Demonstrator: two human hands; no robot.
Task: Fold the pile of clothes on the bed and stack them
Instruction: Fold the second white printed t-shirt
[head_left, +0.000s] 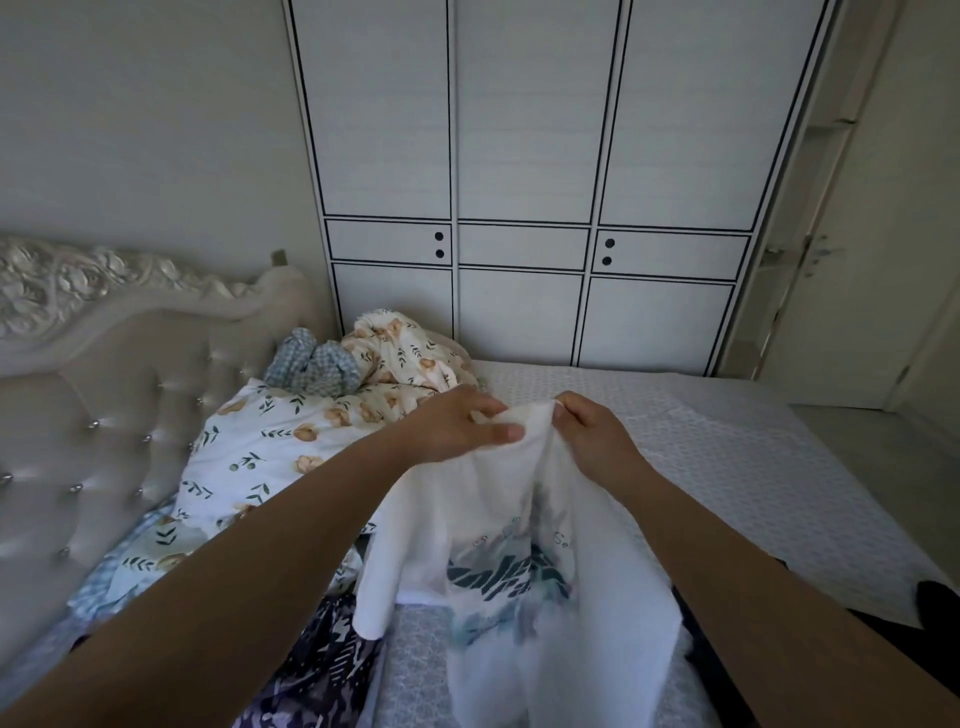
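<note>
A white T-shirt (498, 519) with a dark green and blue print hangs lifted above the bed (753, 467). My left hand (457, 426) pinches its top edge on the left, and my right hand (592, 431) pinches the same edge on the right, the two hands close together. The shirt's lower part drapes down toward me. Under it, at the lower left, lies a dark purple and white patterned garment (317, 665). Dark clothing (727, 660) shows at the lower right, partly hidden by my right arm.
A floral quilt (270, 447) and pillows are bunched at the head of the bed on the left, with a blue checked cloth (317, 369) on top. A padded headboard (104, 415) stands left, a white wardrobe (524, 182) behind, a door (852, 260) right.
</note>
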